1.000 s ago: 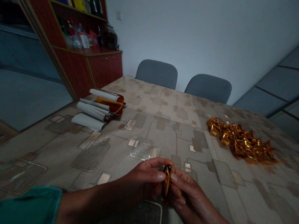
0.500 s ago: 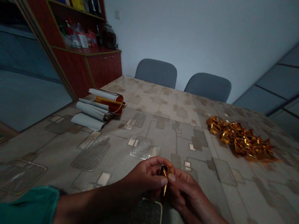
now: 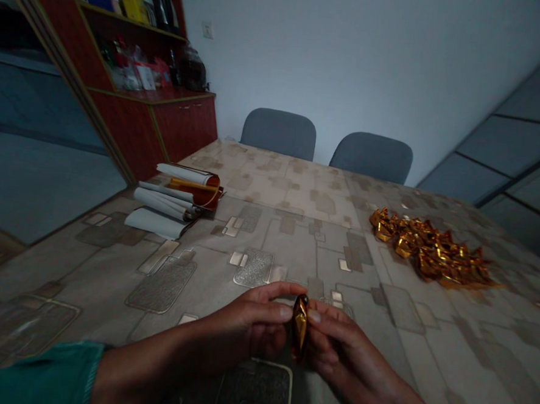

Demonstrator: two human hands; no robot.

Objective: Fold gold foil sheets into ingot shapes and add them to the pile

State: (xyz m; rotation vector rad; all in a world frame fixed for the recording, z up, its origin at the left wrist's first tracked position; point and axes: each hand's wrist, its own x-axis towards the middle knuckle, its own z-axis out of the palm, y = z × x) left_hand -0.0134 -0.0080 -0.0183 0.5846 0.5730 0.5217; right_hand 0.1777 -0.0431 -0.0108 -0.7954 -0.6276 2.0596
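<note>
Between my left hand (image 3: pixel 253 320) and my right hand (image 3: pixel 337 346) stands a small gold-foil-wrapped piece (image 3: pixel 299 327), upright and pinched at its two sides by the fingertips of both. Its lower end is partly hidden behind my fingers. A heap of crumpled gold foil pieces (image 3: pixel 429 251) lies on the patterned tablecloth (image 3: pixel 295 246) to the right, well apart from my right hand. At the far left of the table, rolled white sheets and an orange-gold foil roll (image 3: pixel 193 188) lie out of reach of both hands.
A red-brown wooden cabinet (image 3: pixel 183 120) with bottles and packets on its shelves stands beyond the table's left corner. Two grey chairs (image 3: pixel 278 133) stand at the far side. A glass panel (image 3: pixel 38 175) runs along the left, and a teal sleeve (image 3: pixel 35 376) covers my left arm.
The foil piece now stands more upright and shows more of its face, turned slightly between my fingers. My hands have shifted little. The view has drifted slightly.
</note>
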